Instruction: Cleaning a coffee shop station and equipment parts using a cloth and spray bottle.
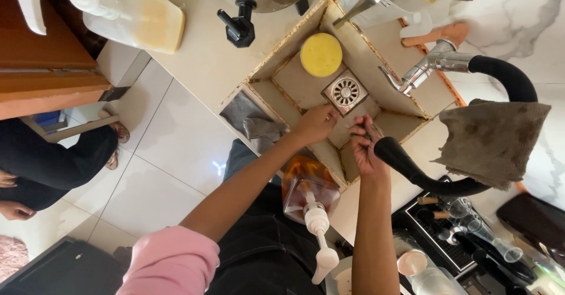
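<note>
Both hands were down in a small square sink (376,53) set into a pale counter. The left hand (315,124) lay knuckles-up, fingers curled loosely, just at seven o'clock from the round metal drain grate (345,92); whether it gripped anything could not be told. The right hand (366,145) sat at five o'clock from the grate, its fingers pinched around a small dark item too small to identify, right beside the black hose (424,174) that looped up to the chrome faucet (421,71). The two hands were near each other but apart.

A yellow round sponge (321,54) rested on the sink floor at eleven o'clock from the grate. A brown cloth (491,139) hung over the hose at three o'clock from the hands. An amber pump bottle (309,192) stood on the counter edge at six o'clock from the left hand, between the two forearms. A grey rag (256,121) lay at nine o'clock from the left hand.
</note>
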